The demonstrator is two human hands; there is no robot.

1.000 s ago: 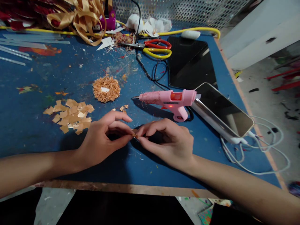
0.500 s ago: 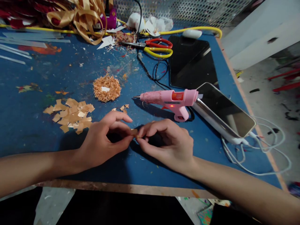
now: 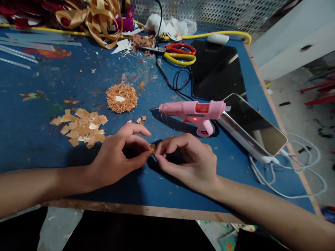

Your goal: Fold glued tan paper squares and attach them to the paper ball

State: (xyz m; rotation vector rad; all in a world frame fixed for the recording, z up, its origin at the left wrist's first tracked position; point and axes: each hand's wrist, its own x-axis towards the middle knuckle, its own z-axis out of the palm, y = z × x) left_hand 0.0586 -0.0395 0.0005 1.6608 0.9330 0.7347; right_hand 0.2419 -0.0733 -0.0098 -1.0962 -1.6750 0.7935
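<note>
Left hand [image 3: 115, 153] and right hand [image 3: 192, 162] still pinched a tan scrap [image 3: 153, 151], nearer than the glue gun [image 3: 191, 108]. Handling apparently continued.

Found no legible lettering, brand or number. Noted dark label strip [image 3: 195, 115] on side of pink glue gun [image 3: 192, 109], too small to read. Noted yellow emblem [image 3: 130, 15] on purple object [image 3: 128, 23] at back, likewise too blurred to make out.

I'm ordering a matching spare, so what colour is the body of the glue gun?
The glue gun has a pink body, shown best in the current head view.
</note>
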